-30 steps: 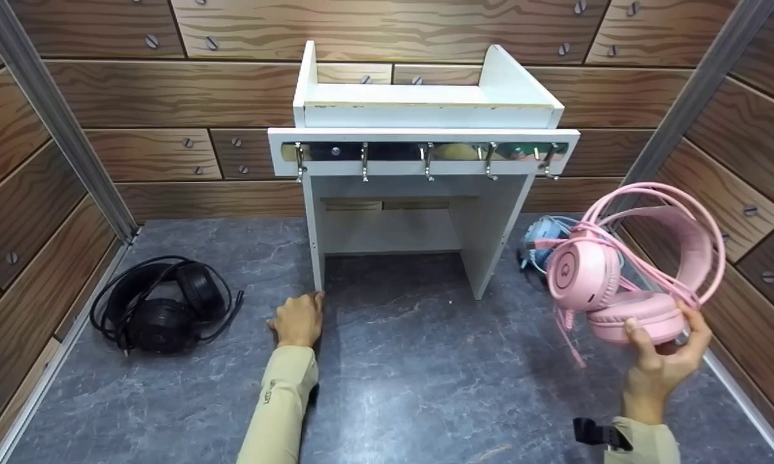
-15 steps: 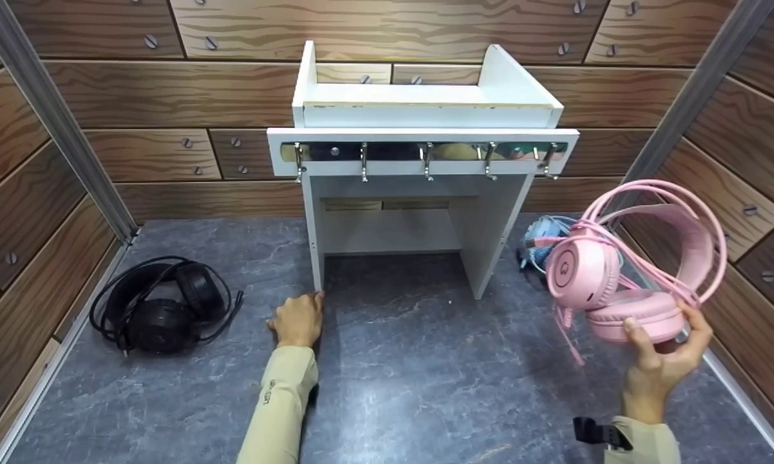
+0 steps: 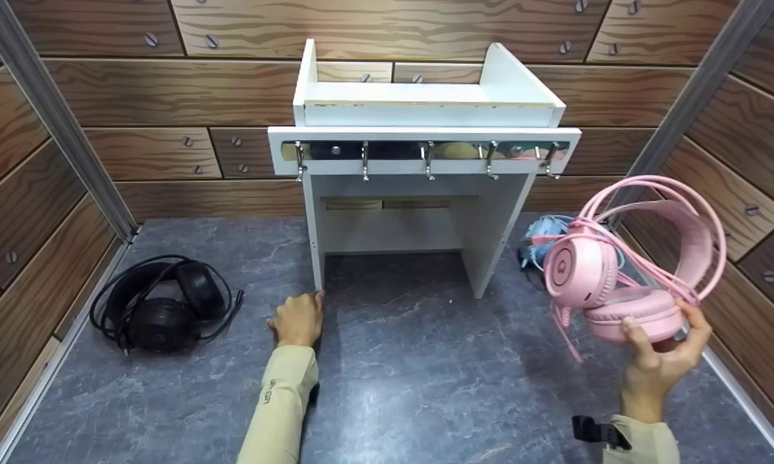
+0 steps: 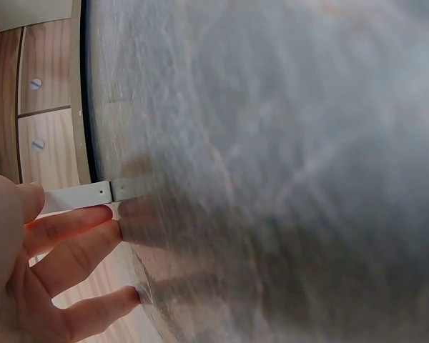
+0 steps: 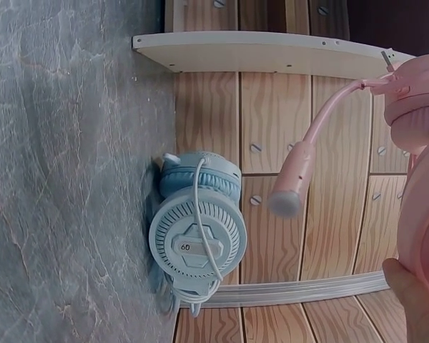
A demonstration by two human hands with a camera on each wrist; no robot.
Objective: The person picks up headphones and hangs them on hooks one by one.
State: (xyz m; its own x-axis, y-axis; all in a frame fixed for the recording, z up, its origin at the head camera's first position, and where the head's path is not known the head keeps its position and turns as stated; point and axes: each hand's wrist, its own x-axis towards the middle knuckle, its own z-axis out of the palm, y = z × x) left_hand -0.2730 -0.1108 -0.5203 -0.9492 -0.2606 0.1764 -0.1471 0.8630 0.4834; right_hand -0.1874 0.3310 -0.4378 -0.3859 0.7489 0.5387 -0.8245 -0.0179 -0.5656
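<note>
Pink set (image 3: 579,274) is up off the counter (image 3: 393,393), to the R of the rack (image 3: 425,117) & below hook height. R hand (image 3: 664,361) has the grip: thumb on near side of the lower cup (image 3: 635,320), fingers round the far side, closed only as far as the cup's thickness allows. L hand (image 3: 298,319) is down at the foot of the rack's L leg (image 3: 316,251); fingers loosely bent, tips at the counter. Can't tell if it pinches the leg or just rests against it.

Step in hand, my read: R holds set aloft, L steadies rack. To do it well: hold that cup firmly but w/o squashing the pad, b/c one cup bears all the wt & the band prob. wants to swing. Wrist level, slow moves. Watch the cable (image 3: 644,264), looped w/ the band: a loose loop could snag a hook (image 3: 365,158). Mic (image 5: 294,175) sticks out twd the rack side, so give it room. Blue set (image 5: 200,246) sits on the counter nearby, R of rack; don't drag cable over it. L hand: press low & steady, no shove, as rack looks light. Black set (image 3: 161,325) is well apart, far L; no bother.
</note>
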